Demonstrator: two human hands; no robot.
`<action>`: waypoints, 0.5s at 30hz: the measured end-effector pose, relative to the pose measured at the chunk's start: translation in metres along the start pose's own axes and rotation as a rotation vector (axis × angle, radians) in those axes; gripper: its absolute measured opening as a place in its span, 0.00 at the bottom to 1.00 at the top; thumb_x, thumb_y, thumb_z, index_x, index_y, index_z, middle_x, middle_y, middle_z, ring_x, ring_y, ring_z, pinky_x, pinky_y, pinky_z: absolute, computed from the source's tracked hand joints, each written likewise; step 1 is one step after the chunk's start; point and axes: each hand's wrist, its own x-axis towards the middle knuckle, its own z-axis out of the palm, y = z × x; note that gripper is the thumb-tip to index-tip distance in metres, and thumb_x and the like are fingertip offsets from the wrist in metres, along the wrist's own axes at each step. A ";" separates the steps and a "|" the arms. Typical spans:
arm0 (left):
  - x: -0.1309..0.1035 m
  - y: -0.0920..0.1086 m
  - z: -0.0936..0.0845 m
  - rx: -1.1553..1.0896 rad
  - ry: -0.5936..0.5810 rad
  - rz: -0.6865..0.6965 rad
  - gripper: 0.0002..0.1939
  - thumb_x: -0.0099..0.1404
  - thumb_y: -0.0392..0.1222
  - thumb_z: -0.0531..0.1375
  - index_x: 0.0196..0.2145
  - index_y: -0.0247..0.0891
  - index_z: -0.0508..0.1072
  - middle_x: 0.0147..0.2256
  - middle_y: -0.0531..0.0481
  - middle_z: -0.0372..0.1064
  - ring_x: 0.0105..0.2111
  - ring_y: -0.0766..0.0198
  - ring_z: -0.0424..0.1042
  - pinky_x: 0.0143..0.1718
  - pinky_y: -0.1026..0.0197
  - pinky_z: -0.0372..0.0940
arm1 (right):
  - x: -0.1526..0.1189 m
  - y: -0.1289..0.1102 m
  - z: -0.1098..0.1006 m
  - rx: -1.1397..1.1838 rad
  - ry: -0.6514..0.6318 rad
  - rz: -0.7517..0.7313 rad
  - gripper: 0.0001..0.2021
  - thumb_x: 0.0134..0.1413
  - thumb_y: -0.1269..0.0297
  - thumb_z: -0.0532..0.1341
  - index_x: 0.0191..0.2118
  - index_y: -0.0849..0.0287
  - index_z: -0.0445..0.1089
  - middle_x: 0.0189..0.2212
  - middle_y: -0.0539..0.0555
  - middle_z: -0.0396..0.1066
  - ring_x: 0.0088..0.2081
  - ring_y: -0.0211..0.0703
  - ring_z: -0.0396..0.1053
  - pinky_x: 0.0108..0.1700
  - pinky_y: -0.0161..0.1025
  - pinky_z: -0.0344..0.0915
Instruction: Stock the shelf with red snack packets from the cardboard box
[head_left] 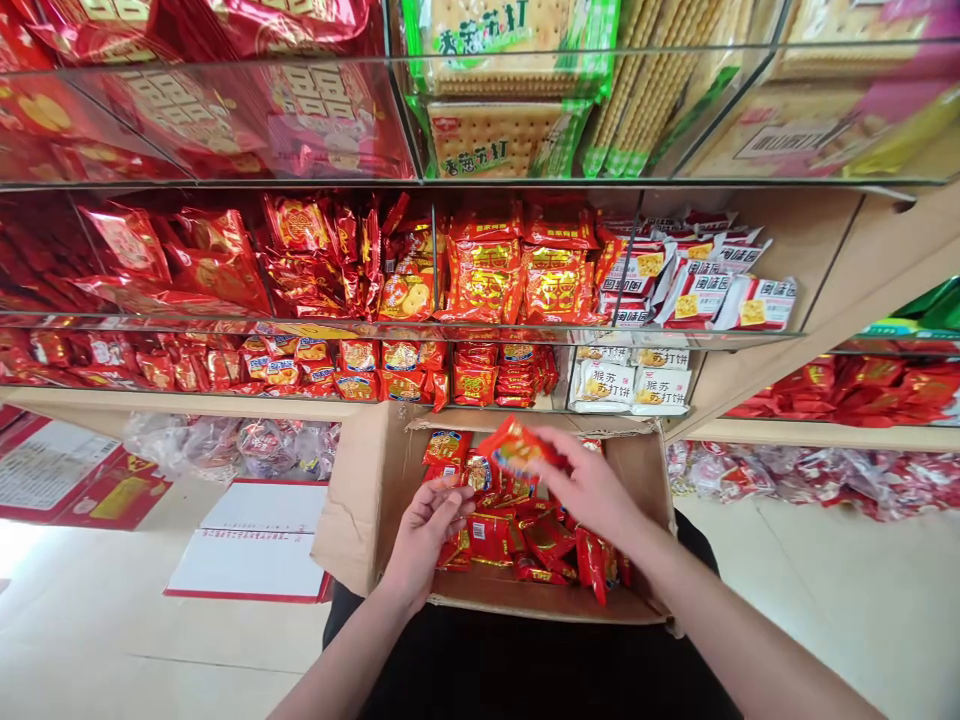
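My right hand [581, 475] grips a red snack packet [517, 447] with gold markings, slightly blurred, above the far side of an open cardboard box [555, 597]. My left hand [427, 530] hovers over the box's left part. Its fingers are loosely curled and no packet shows in them. Inside the box lie several similar red-and-gold packets [491, 538], jumbled together. Some are hidden under my hands. The box rests across my dark-clothed lap, with its left flap [349, 510] folded outward.
Just beyond the box, a low shelf row holds red packets [474, 383] and white cracker packets [630, 385] behind clear dividers. Higher rows carry red packs [484, 280] and green-edged crackers [502, 135]. Flattened cartons [247, 545] and plastic-bagged goods [262, 447] lie on the floor at left.
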 end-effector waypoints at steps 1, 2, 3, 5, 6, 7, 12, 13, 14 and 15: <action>0.002 0.001 -0.006 0.050 0.009 0.014 0.18 0.50 0.46 0.63 0.38 0.38 0.68 0.37 0.48 0.73 0.35 0.65 0.72 0.36 0.63 0.65 | 0.013 -0.001 -0.010 -0.087 0.086 -0.049 0.17 0.52 0.64 0.55 0.49 0.55 0.63 0.45 0.54 0.68 0.43 0.44 0.66 0.45 0.42 0.64; 0.003 0.002 -0.012 0.103 0.014 0.023 0.19 0.50 0.47 0.63 0.38 0.37 0.68 0.36 0.48 0.73 0.34 0.65 0.72 0.35 0.64 0.65 | 0.029 0.000 -0.019 -0.165 0.176 -0.096 0.17 0.53 0.64 0.53 0.50 0.55 0.62 0.46 0.55 0.67 0.45 0.45 0.66 0.46 0.43 0.63; 0.005 0.001 -0.019 0.154 0.018 0.027 0.19 0.49 0.48 0.63 0.37 0.37 0.68 0.35 0.48 0.73 0.33 0.65 0.72 0.35 0.64 0.65 | 0.046 0.002 -0.027 -0.246 0.242 -0.133 0.17 0.54 0.65 0.52 0.51 0.56 0.62 0.47 0.56 0.66 0.46 0.46 0.65 0.47 0.44 0.62; 0.006 -0.004 -0.033 0.238 0.029 0.026 0.19 0.48 0.51 0.63 0.34 0.37 0.68 0.33 0.49 0.73 0.31 0.65 0.72 0.36 0.62 0.65 | 0.082 0.009 -0.037 -0.421 0.278 -0.157 0.18 0.54 0.69 0.51 0.51 0.58 0.62 0.46 0.57 0.66 0.47 0.47 0.64 0.49 0.46 0.60; 0.007 -0.009 -0.040 0.269 0.036 0.018 0.20 0.47 0.52 0.63 0.33 0.37 0.69 0.32 0.49 0.73 0.31 0.65 0.71 0.35 0.62 0.66 | 0.101 0.014 -0.040 -0.505 0.266 -0.149 0.18 0.54 0.70 0.51 0.51 0.59 0.62 0.46 0.57 0.66 0.47 0.48 0.63 0.49 0.46 0.60; 0.007 -0.015 -0.046 0.290 0.046 0.005 0.20 0.45 0.53 0.64 0.33 0.37 0.69 0.31 0.49 0.73 0.30 0.64 0.71 0.35 0.61 0.66 | 0.118 0.019 -0.042 -0.573 0.253 -0.131 0.18 0.53 0.72 0.51 0.51 0.60 0.62 0.46 0.57 0.66 0.48 0.48 0.63 0.50 0.46 0.59; 0.009 -0.038 -0.069 0.274 0.075 -0.039 0.22 0.43 0.56 0.64 0.31 0.37 0.69 0.29 0.49 0.72 0.28 0.65 0.71 0.32 0.62 0.66 | 0.179 0.037 -0.038 -0.668 0.179 -0.092 0.17 0.50 0.75 0.54 0.46 0.57 0.67 0.43 0.55 0.69 0.47 0.48 0.64 0.51 0.44 0.59; 0.010 -0.040 -0.071 0.262 0.073 -0.046 0.22 0.44 0.56 0.64 0.31 0.37 0.69 0.29 0.49 0.72 0.28 0.65 0.71 0.32 0.62 0.65 | 0.185 0.040 -0.036 -0.672 0.173 -0.089 0.17 0.50 0.75 0.54 0.46 0.56 0.67 0.43 0.54 0.69 0.47 0.48 0.64 0.52 0.44 0.58; 0.011 -0.040 -0.072 0.251 0.072 -0.056 0.22 0.44 0.56 0.63 0.32 0.37 0.68 0.29 0.50 0.72 0.28 0.66 0.71 0.32 0.63 0.65 | 0.189 0.043 -0.033 -0.676 0.182 -0.081 0.17 0.49 0.75 0.55 0.46 0.56 0.67 0.44 0.55 0.68 0.48 0.49 0.63 0.53 0.45 0.57; 0.011 -0.040 -0.072 0.242 0.069 -0.069 0.22 0.45 0.55 0.63 0.32 0.37 0.68 0.30 0.50 0.72 0.28 0.66 0.71 0.32 0.64 0.65 | 0.192 0.046 -0.031 -0.680 0.205 -0.066 0.17 0.48 0.74 0.56 0.46 0.58 0.66 0.45 0.56 0.67 0.50 0.51 0.62 0.54 0.47 0.55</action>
